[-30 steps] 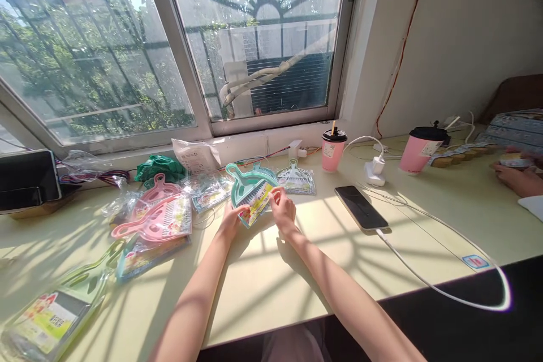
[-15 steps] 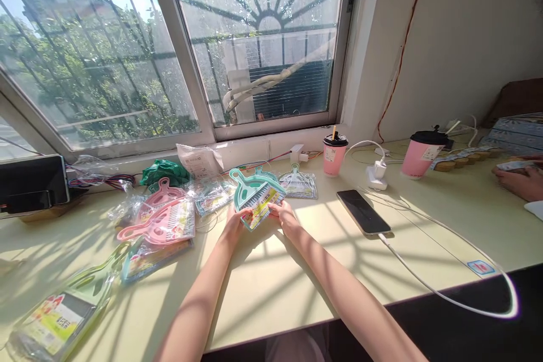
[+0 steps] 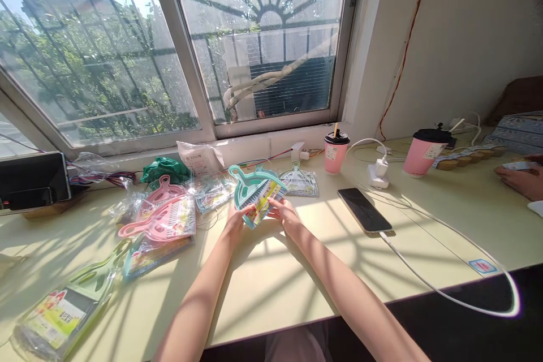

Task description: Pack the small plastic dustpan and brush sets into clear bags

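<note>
Between my two hands, a teal mini dustpan-and-brush set [image 3: 259, 195] with a yellow label is held up over the table, its handle pointing up and left. My left hand [image 3: 238, 218] is closed on its lower left corner, thumb on the front. At the lower right edge, my right hand [image 3: 284, 214] rests with its fingers against the label and the thumb side behind; how firmly it grips is hard to see. Behind it lie a wrapped blue-edged set [image 3: 214, 195] and a wrapped pale green set [image 3: 299, 181].
Wrapped pink dustpan sets [image 3: 163, 218] and a larger green set [image 3: 70, 305] lie left. Toward the right are a phone [image 3: 365, 212] on a white cable, a charger [image 3: 377, 174] and two pink cups [image 3: 335, 154]. Another person's hand [image 3: 520, 178] shows at the far right.
The teal set stays held in nearly the same spot. My right fingers have shifted slightly at its edge, and the whole view has moved a little.
</note>
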{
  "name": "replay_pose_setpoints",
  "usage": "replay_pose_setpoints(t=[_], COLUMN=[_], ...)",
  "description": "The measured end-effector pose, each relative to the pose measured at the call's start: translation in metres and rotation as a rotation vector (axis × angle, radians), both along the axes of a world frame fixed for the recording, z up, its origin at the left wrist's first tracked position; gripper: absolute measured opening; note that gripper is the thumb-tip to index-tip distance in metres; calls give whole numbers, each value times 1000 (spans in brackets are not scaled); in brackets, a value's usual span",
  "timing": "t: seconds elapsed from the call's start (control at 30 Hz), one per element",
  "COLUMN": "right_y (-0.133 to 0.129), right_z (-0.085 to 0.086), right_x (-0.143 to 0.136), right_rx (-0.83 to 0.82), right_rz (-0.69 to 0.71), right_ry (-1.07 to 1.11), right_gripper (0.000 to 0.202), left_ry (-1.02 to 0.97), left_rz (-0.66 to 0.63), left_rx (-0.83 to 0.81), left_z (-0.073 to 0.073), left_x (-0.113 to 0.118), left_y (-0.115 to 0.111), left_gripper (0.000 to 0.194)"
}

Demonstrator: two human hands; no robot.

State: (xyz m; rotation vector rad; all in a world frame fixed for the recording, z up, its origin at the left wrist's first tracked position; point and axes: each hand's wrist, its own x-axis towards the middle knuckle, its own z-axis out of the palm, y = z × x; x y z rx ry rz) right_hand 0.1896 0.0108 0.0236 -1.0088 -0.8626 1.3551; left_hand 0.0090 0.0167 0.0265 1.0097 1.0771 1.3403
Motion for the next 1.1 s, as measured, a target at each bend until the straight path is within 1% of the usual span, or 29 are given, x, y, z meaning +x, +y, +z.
replay_pose_setpoints(t=[0.03,0.1,0.2,0.3,0.43,0.53,0.6,0.63,0.67,0.7,0.73,0.77,0.8,0.83,0.87,0.9,0.97,1.03,1.07,1.1], right_y=[1,2,5,5,2,3,7,10,13,16,18,20,21,21,22,22,23,24,25,26], right_z=[-1,-2,-5,-6,-5,-5,-6,-8,-9,-11,-13,-15,-18,-20,-23,-25,-28,-26,-24,-22], right_x=[0,-2,-4,-5,-6,-5,-2,1,3,6,9,11,14,15,17,18,19,21,22,23], right_rx=[-8,-24,-12,-10,-47,-75,-82,-88,-94,-98,-101,-100,-90,-72,-50,-32,-26,-57,-73,-84], right_rz=[0,-9,-27,-19,0,-20,-37,-46,-57,-70,-83,-92,-97,-99,-93,-90,-102,-133,-147,-158], right_ry=[-26,-75,-73,-73,-95,-21,23,34,44,59,80,108,139,170,198,219,240,241,240,239], right_gripper=[15,15,19,20,16,13,12,13,15,17,20,22,25,27,28,30,32,34,33,32], left_ry=[-7,-21,-45,-51,-38,-34,-54,-50,-16,66,197,373,585,801,1005,1180,1414,1523,1551,1571], left_rz=[-4,-12,0,12,20,-10,-18,17,90,198,330,462,568,625,619,573,406,261,221,206], left_rx=[-6,-34,-81,-86,-74,-84,-75,-56,-20,32,92,153,207,233,239,228,193,209,229,246], left_z=[0,-1,-5,-8,-14,-18,-19,-18,-17,-15,-14,-12,-12,-12,-12,-14,-17,-20,-20,-19], left_x=[1,2,3,1,0,0,-3,-6,-10,-17,-25,-34,-43,-52,-59,-65,-69,-66,-63,-59], left_y=[0,0,4,7,10,13,18,21,24,26,29,30,31,31,30,29,27,25,24,24], left_gripper=[62,55,44,44,43,41,44,48,53,56,57,57,57,57,58,57,47,31,24,24])
